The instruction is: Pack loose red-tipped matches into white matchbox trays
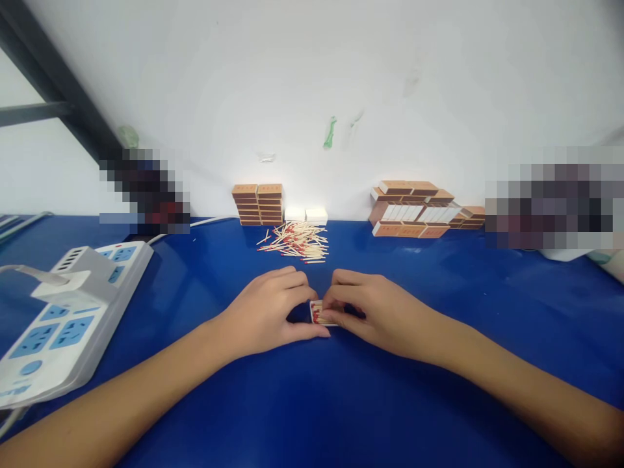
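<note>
A small white matchbox tray (312,314) lies on the blue table between my hands, with red-headed matches (318,313) inside. My left hand (275,309) curls round the tray's left end, fingertips at its far side and thumb at its near side. Over the tray's right part is my right hand (373,309), its thumb and fingers closed on the matches; these fingers hide that part. Beyond my hands lies a loose heap of matches (299,242). Two white trays (316,216) stand behind the heap, against the wall.
Brown matchboxes (258,205) are stacked left of the heap. On the right, more matchboxes (412,231) form a pile with white trays (402,213) among them. A white power strip (97,338) with a plugged-in adapter occupies the left side of the blue table (312,403). The white wall (312,78) bounds the back.
</note>
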{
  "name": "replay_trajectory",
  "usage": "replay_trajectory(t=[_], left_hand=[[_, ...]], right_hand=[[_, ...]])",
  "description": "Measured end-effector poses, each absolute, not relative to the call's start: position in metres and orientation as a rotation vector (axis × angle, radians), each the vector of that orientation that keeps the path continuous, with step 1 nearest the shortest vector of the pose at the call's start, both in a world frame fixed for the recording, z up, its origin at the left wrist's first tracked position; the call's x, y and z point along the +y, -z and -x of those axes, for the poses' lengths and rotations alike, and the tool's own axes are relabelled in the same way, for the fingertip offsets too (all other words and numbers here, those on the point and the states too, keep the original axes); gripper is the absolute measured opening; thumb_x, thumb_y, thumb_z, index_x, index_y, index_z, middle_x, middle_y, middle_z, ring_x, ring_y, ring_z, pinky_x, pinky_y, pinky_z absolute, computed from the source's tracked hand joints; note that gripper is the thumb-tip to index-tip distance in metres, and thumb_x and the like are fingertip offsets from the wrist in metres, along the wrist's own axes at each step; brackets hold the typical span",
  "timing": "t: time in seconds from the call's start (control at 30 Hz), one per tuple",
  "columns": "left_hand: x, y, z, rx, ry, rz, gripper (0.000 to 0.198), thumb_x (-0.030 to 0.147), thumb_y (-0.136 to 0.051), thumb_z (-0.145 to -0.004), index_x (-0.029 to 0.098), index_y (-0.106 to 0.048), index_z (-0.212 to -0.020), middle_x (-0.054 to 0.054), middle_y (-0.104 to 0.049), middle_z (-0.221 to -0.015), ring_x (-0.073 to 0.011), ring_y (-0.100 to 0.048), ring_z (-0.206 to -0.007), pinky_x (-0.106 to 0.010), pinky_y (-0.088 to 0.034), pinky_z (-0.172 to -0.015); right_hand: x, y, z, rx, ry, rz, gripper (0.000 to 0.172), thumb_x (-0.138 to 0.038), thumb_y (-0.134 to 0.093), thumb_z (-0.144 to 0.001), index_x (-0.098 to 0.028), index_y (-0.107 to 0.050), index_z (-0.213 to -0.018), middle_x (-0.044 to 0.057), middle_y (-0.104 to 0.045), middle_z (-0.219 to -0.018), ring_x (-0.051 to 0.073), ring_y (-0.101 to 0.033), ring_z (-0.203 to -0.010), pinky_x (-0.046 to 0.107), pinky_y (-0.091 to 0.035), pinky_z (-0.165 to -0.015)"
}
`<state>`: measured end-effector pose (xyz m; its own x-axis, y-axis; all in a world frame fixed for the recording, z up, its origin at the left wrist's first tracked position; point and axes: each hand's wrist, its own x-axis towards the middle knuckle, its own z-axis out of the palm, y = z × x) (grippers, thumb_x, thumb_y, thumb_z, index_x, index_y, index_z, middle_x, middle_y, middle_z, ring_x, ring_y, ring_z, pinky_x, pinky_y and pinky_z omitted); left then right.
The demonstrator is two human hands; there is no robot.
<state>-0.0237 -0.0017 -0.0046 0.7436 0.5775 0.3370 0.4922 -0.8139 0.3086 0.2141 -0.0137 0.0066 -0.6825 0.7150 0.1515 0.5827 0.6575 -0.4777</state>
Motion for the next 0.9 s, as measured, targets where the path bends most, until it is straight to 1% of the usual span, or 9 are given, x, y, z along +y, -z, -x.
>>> replay_trajectory(t=[0.1,0.23,0.3,0.4,0.47,0.53,0.57,0.73,0.9], left_hand=[[-0.002,0.004,0.024,0.858,-0.627,-2.746,0.041,0.057,-0.073,-0.090,0.016,-0.073,-0.097,-0.004,-0.067,-0.091,-0.0198,-0.060,-0.085,-0.033,-0.047,-0.075],[-0.002,0.005,0.025,0.860,-0.607,-2.753,0.043,0.058,-0.072,-0.091,0.016,-0.074,-0.099,-0.004,-0.066,-0.088,-0.0200,-0.060,-0.083,-0.033,-0.047,-0.073],[-0.003,0.005,0.025,0.852,-0.602,-2.759,0.043,0.058,-0.073,-0.090,0.017,-0.074,-0.100,-0.004,-0.066,-0.088,-0.0203,-0.060,-0.084,-0.033,-0.047,-0.073],[-0.003,0.005,0.026,0.856,-0.602,-2.751,0.041,0.058,-0.073,-0.090,0.018,-0.075,-0.100,-0.004,-0.067,-0.089,-0.0207,-0.060,-0.085,-0.033,-0.047,-0.074],[-0.003,0.005,0.026,0.856,-0.605,-2.746,0.041,0.057,-0.073,-0.090,0.018,-0.075,-0.101,-0.004,-0.067,-0.090,-0.0208,-0.061,-0.086,-0.033,-0.047,-0.075],[-0.003,0.005,0.025,0.851,-0.601,-2.749,0.040,0.056,-0.074,-0.090,0.018,-0.075,-0.101,-0.004,-0.067,-0.090,-0.0207,-0.061,-0.086,-0.033,-0.048,-0.075],[-0.003,0.005,0.025,0.847,-0.598,-2.752,0.040,0.056,-0.074,-0.090,0.018,-0.075,-0.101,-0.004,-0.067,-0.090,-0.0207,-0.061,-0.087,-0.033,-0.048,-0.075],[-0.004,0.003,0.024,0.856,-0.572,-2.764,0.040,0.056,-0.073,-0.091,0.018,-0.075,-0.101,-0.003,-0.067,-0.089,-0.0206,-0.061,-0.086,-0.033,-0.048,-0.074],[-0.001,0.003,0.026,0.948,-0.606,-2.757,0.038,0.055,-0.073,-0.091,0.018,-0.074,-0.100,-0.004,-0.068,-0.091,-0.0213,-0.063,-0.087,-0.035,-0.050,-0.077]], right_hand=[[-0.011,-0.007,-0.215,-2.542,-0.553,0.982,0.018,-0.031,-0.063,-0.102,-0.020,-0.074,-0.093,0.002,-0.062,-0.089,0.012,-0.057,-0.069,0.027,-0.043,-0.063],[0.008,-0.006,-0.216,-2.385,-0.386,0.996,0.015,-0.029,-0.064,-0.101,-0.019,-0.072,-0.092,0.001,-0.061,-0.083,0.013,-0.057,-0.070,0.028,-0.043,-0.064],[0.023,-0.002,-0.214,-2.342,-0.309,1.043,0.009,-0.027,-0.066,-0.099,-0.019,-0.071,-0.099,0.003,-0.061,-0.089,0.015,-0.058,-0.074,0.029,-0.045,-0.067],[0.044,0.008,-0.207,-2.378,-0.246,1.088,0.016,-0.026,-0.070,-0.096,-0.019,-0.070,-0.110,0.006,-0.061,-0.103,0.019,-0.060,-0.086,0.033,-0.049,-0.078],[0.051,0.014,-0.203,-2.391,-0.240,1.106,0.012,-0.025,-0.069,-0.097,-0.018,-0.069,-0.106,0.007,-0.060,-0.104,0.020,-0.060,-0.091,0.034,-0.049,-0.081],[0.054,0.018,-0.201,-2.385,-0.269,1.108,0.006,-0.023,-0.067,-0.098,-0.018,-0.068,-0.099,0.006,-0.059,-0.101,0.019,-0.059,-0.089,0.033,-0.048,-0.079],[0.054,0.019,-0.201,-2.381,-0.292,1.107,0.005,-0.022,-0.066,-0.099,-0.018,-0.068,-0.096,0.006,-0.059,-0.099,0.019,-0.059,-0.087,0.032,-0.047,-0.078],[0.053,0.016,-0.205,-2.414,-0.359,1.117,0.009,-0.021,-0.063,-0.100,-0.018,-0.064,-0.091,0.005,-0.058,-0.096,0.017,-0.058,-0.085,0.031,-0.047,-0.078],[0.049,0.013,-0.209,-2.488,-0.388,1.197,0.014,-0.024,-0.055,-0.104,-0.018,-0.061,-0.093,0.007,-0.058,-0.101,0.018,-0.059,-0.085,0.033,-0.048,-0.080]])
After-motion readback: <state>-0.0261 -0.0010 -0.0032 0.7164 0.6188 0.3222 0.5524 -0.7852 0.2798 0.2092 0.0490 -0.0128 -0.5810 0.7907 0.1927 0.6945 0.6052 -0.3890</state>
